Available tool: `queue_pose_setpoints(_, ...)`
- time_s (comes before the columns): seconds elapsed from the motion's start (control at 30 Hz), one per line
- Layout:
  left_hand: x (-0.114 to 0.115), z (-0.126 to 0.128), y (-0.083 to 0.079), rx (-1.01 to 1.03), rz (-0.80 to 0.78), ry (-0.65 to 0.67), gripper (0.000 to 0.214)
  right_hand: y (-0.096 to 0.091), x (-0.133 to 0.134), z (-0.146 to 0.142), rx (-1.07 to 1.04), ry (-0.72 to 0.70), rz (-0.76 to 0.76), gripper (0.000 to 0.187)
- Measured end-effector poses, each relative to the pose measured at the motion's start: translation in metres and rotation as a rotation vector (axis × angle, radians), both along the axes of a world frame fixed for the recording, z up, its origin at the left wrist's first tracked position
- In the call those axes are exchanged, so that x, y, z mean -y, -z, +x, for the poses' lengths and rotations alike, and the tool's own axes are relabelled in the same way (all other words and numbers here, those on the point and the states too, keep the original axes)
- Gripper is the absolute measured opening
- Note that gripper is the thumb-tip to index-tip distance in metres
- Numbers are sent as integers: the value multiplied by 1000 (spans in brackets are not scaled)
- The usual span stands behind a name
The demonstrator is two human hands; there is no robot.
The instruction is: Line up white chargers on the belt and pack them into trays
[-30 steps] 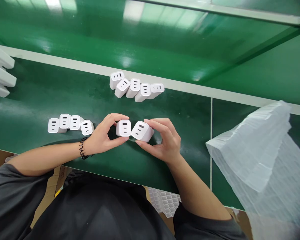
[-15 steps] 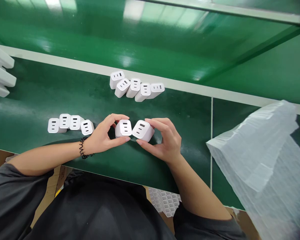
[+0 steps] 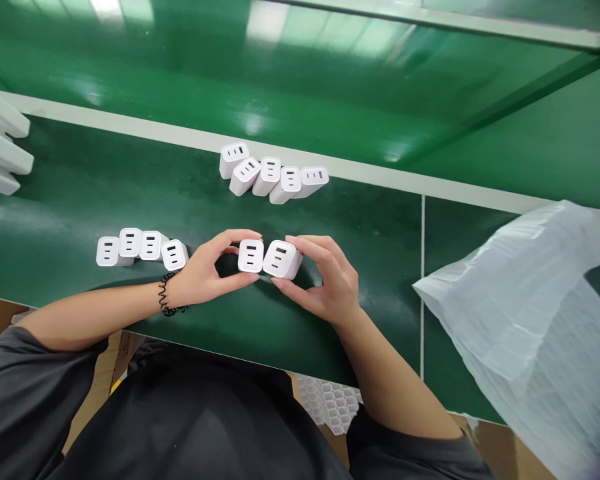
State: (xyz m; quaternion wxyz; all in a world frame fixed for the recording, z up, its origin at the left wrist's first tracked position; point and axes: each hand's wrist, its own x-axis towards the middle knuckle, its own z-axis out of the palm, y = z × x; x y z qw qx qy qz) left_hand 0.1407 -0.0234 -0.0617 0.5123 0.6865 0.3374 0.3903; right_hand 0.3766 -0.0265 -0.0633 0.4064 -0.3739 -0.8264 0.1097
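Note:
My left hand pinches a white charger block between thumb and fingers, its three-slot face turned up towards me. My right hand grips a second white charger block the same way. The two blocks touch side by side just above the green belt. A black coil band sits on my left wrist.
A row of several chargers lies left of my left hand, another row of several further back by the white belt rail. More chargers sit at the far left. A stack of white foam sheets fills the right.
The two blocks have been turned and brought flush together; the right block now faces up more squarely. The foam stack's top sheet has shifted a little.

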Motion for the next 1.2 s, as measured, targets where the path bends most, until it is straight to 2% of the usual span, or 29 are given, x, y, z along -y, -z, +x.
queue_pose_setpoints(0.3,4,-2,-2,38,-151,55,50,-2,0,-1,10,-24,4,56)
queue_pose_setpoints(0.83,2,-2,-4,74,-143,91,54,-1,1,0,7,-38,-18,59)
queue_pose_setpoints(1.2,2,-4,-4,113,-169,156,66,0,1,0,-6,-44,-3,60)
